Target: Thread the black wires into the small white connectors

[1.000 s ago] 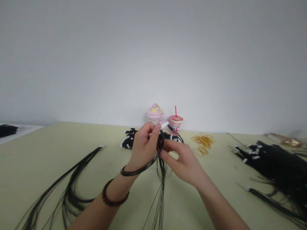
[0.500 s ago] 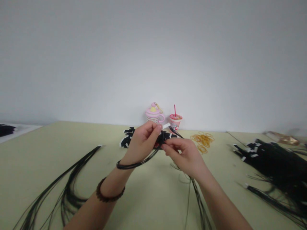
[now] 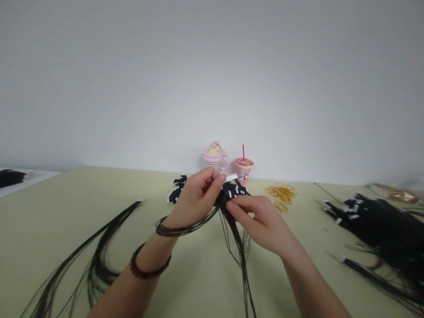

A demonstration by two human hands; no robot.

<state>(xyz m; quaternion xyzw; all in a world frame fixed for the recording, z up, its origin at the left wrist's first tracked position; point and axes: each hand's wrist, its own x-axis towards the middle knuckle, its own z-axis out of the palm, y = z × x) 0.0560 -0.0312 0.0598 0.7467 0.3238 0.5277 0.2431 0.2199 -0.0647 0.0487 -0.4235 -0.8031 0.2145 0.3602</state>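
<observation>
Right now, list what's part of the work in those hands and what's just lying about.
In the work:
left hand
right hand
black cords
white tag

Lying about:
cord pile
loose cords
rubber bands
pink mug charm
pink cup

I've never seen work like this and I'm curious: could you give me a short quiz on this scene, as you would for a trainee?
1. Which hand wears the dark beaded bracelet, left or right?
2. True or false: in this view, the amber rubber bands lie to the right of the pink cup with the red straw.
3. What do the left hand and the right hand pinch between them?
A) a rubber band
B) thin black cords
C) a drinking straw

Key: 1. left; 2. true; 3. B
</observation>
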